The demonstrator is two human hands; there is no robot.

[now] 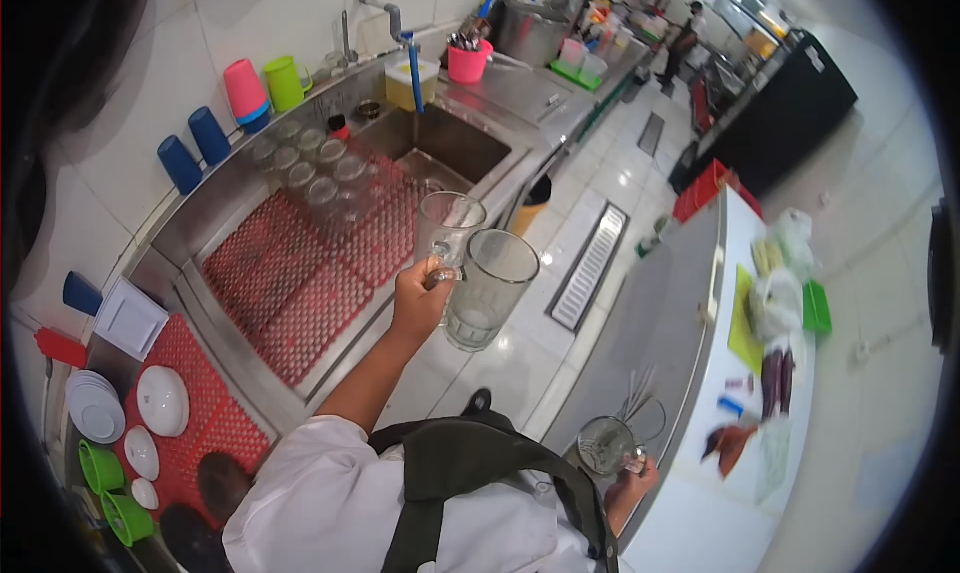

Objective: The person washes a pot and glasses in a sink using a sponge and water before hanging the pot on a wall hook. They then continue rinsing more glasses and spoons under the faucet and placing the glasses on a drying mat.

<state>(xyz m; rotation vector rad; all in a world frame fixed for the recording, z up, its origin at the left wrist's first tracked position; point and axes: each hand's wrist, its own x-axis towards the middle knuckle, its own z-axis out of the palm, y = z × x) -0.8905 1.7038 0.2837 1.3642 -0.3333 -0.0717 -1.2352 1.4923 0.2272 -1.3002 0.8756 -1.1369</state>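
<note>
My left hand (418, 295) is raised in front of me, gripping two clear glass mugs by their handles: one upright mug (447, 225) and a larger mug (488, 288) tilted beside it. They hang over the floor next to the counter's red drying mats (300, 283). My right hand (632, 481) is low at my side and holds a third glass mug (606, 445) close to the edge of a white worktop (700, 493).
Several upturned glasses (318, 165) stand on the mats beside a steel sink (440, 143). Coloured cups (245, 88) line the wall; white plates and bowls (150, 403) sit lower left. Vegetables and bags (780, 313) lie on the worktop. Another person (685, 38) stands far off.
</note>
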